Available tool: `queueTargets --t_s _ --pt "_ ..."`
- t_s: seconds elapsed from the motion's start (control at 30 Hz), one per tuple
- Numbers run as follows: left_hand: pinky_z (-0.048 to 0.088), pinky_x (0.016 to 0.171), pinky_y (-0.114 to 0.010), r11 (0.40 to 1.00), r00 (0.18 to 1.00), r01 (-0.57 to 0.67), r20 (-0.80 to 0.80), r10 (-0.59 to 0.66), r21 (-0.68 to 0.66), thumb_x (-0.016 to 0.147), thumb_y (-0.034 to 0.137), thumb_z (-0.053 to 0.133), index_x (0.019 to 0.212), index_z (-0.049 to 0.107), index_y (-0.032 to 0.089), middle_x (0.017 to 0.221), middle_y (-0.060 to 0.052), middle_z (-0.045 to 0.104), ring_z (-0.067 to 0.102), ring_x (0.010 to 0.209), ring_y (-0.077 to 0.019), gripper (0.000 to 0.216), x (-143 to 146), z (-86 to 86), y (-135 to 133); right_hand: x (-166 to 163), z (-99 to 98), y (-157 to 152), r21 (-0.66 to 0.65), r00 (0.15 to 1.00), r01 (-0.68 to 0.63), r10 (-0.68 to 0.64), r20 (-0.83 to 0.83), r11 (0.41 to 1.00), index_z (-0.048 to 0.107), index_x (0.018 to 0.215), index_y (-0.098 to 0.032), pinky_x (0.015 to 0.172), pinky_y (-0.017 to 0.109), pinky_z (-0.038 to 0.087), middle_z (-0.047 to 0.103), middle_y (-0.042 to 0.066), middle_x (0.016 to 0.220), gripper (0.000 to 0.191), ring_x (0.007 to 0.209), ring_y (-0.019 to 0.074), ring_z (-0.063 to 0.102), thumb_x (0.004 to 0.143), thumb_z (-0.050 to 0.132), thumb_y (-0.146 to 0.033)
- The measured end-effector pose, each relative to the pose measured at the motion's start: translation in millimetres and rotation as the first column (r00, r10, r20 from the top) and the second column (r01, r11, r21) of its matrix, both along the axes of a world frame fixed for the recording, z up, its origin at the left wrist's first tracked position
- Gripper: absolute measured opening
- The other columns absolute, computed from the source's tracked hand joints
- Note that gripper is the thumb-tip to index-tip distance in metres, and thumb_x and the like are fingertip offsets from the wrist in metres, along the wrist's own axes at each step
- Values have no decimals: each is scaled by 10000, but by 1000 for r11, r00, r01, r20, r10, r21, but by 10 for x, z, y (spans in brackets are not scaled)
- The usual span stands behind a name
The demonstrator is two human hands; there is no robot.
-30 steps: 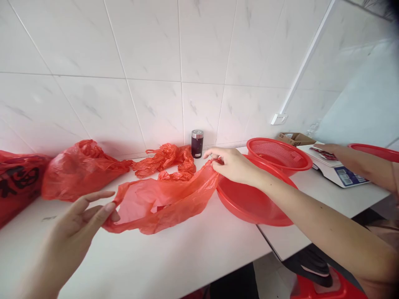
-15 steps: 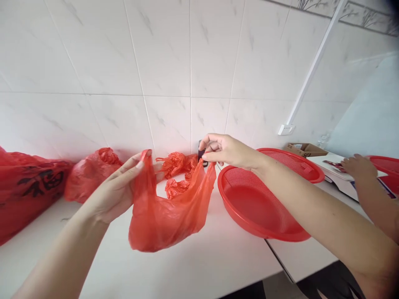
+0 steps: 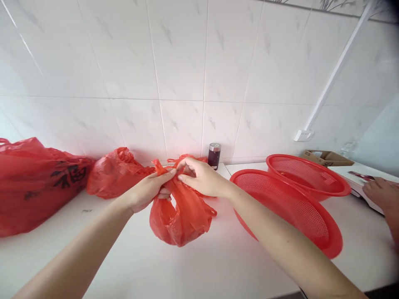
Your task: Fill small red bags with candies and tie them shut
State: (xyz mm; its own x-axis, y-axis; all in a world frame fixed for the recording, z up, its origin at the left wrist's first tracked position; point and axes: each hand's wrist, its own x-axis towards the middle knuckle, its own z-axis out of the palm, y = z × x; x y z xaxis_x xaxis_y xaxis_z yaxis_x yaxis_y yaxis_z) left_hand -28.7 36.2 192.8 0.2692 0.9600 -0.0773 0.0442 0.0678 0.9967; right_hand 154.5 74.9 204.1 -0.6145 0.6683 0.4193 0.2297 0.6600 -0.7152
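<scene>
A thin red plastic bag (image 3: 183, 220) hangs above the white table from both of my hands, its handles drawn together. My left hand (image 3: 152, 187) pinches the gathered handles, with one red tip sticking up past the thumb. Close against it, my right hand (image 3: 199, 176) pinches the same bunched plastic between thumb and fingers. The bag's lower part bulges round, and a loop stays open below the grip. What lies inside the bag cannot be made out.
Two red plastic baskets (image 3: 249, 178) stand at the right. Behind are a dark flask (image 3: 214, 157) and a cardboard box (image 3: 327, 158). At the left lie a filled red bag (image 3: 109, 176) and a larger printed one (image 3: 37, 191). Another person's hand (image 3: 382, 193) is at the far right.
My hands have come together, bringing the two handles of the bag from apart to crossed at one point. The view has turned slightly left.
</scene>
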Motion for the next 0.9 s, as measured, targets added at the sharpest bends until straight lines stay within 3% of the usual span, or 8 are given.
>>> queueTargets --t_s 0.17,0.23,0.33,0.47,0.57,0.67,0.73,0.9 --pt "436 619 -264 981 983 175 -79 -169 83 907 419 511 733 621 167 667 0 563 474 584 -108 325 -117 -9 30 101 -170 -382 -19 988 -56 53 -148 998 535 970 -240 820 310 485 646 -22 865 62 854 134 625 909 535 -252" --pt "447 663 -271 954 947 272 -214 -241 129 884 371 551 737 658 166 724 -18 613 523 645 -126 274 -162 25 20 128 -200 -535 21 982 -67 70 -174 998 545 1055 -256 902 335 466 665 3 984 171 987 159 619 890 586 -268" --pt "440 659 -257 926 848 338 -481 -223 166 829 259 585 849 712 212 719 8 603 530 668 -132 137 -174 46 1 98 -336 -491 -21 948 80 -83 -306 997 497 1208 -285 991 381 419 634 34 1160 266 1142 177 559 948 505 -340" --pt "350 539 -222 890 645 266 -754 122 371 696 37 456 710 639 214 609 39 535 453 571 -113 255 -50 -111 -9 -52 -675 -121 -238 964 84 -139 -225 968 465 1318 -302 987 422 415 633 45 1144 391 1105 198 568 978 383 -479" --pt "308 495 -229 725 486 141 -685 543 674 651 -9 394 754 593 205 720 16 605 471 572 -121 310 56 -307 -4 -143 -859 34 -361 957 -15 -91 -275 932 512 1296 -301 961 401 431 615 42 1148 400 1052 195 573 952 441 -492" --pt "397 569 -235 583 538 97 -536 651 806 718 10 391 937 617 218 1021 -25 657 587 744 -147 378 110 -426 -2 -167 -896 10 -431 923 -212 35 -384 877 586 1186 -293 913 358 448 621 16 1064 308 965 171 577 931 502 -446" --pt "465 708 -258 613 657 48 -487 576 789 809 96 429 1011 634 232 1109 -37 659 619 906 -179 318 109 -455 -25 -152 -883 -55 -446 910 -235 35 -412 863 630 999 -249 832 320 459 609 -2 918 248 856 152 567 926 508 -452" --pt "509 715 -307 892 793 -84 -513 330 444 944 442 370 919 696 233 794 -17 707 619 746 -198 388 -125 -711 -266 -8 -1006 -202 -459 903 -35 -169 -396 888 438 707 -211 628 239 420 462 -57 651 363 616 106 486 881 559 -506"
